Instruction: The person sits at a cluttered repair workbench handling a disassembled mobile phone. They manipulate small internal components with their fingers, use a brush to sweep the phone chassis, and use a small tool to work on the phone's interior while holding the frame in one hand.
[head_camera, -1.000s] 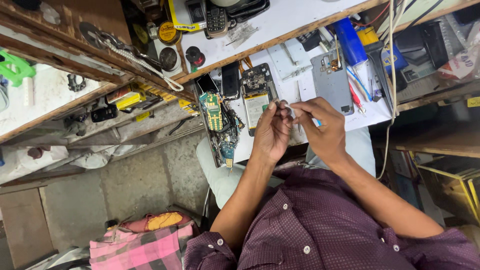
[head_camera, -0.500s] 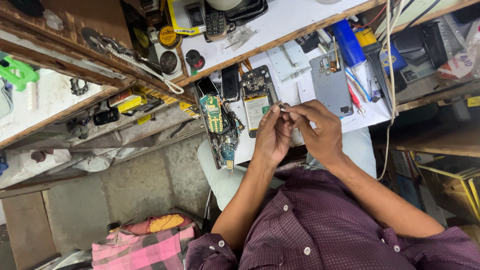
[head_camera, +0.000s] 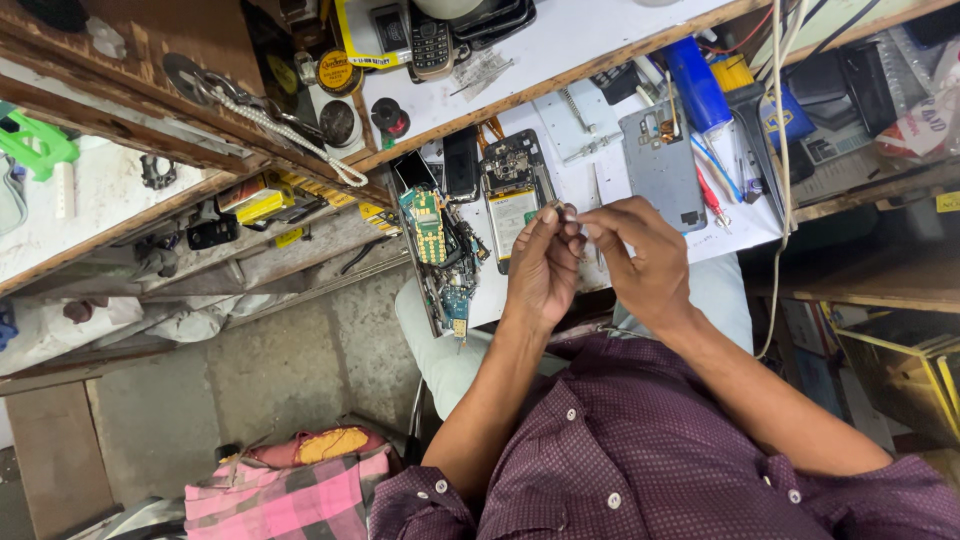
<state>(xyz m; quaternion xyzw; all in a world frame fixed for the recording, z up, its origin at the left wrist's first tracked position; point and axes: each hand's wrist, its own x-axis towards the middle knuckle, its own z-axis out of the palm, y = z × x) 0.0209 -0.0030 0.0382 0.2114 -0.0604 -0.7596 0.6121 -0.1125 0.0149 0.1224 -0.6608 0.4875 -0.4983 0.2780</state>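
My left hand (head_camera: 542, 268) and my right hand (head_camera: 640, 255) meet above the white bench top (head_camera: 610, 165), fingertips pinched together on a tiny metal part (head_camera: 562, 210). It is too small to tell what kind of part it is. Just beyond the fingers lies an opened phone (head_camera: 512, 195) with its battery and board exposed. A grey phone back frame (head_camera: 660, 165) lies to the right of the hands. Green circuit boards (head_camera: 430, 225) lie to the left in a heap of parts.
A blue cylinder (head_camera: 695, 85), red-handled tools (head_camera: 712, 198) and cables (head_camera: 785, 130) crowd the bench's right side. An upper shelf (head_camera: 520, 60) holds a keypad phone (head_camera: 432, 40), small tins and a solder spool. A pink checked bag (head_camera: 290, 480) sits on the floor.
Both hands stay together on the small part, with only slight finger shifts. The view has drifted a little.
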